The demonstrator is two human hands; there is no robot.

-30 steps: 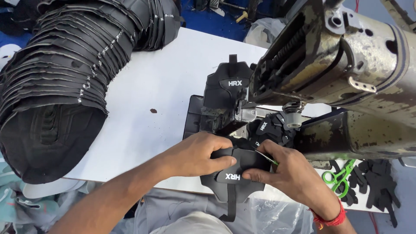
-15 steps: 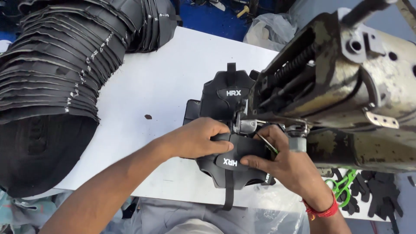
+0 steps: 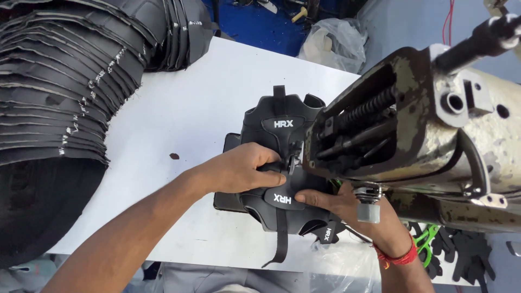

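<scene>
Now two hands (image 3: 244, 171) (image 3: 347, 203), three black shoe pieces (image 3: 282, 122)

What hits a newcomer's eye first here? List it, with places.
The big worn, paint-chipped metal sewing machine head fills the right side, hanging over the white table. Under its needle end, the left hand and right hand press black padded fabric pieces together at centre. A long curving stack of black cut fabric pieces sweeps across the upper left.

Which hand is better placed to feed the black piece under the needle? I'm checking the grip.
Probably the left hand: it lies flat on the black piece beside the needle, while the right hand sits partly hidden under the sewing machine.
</scene>
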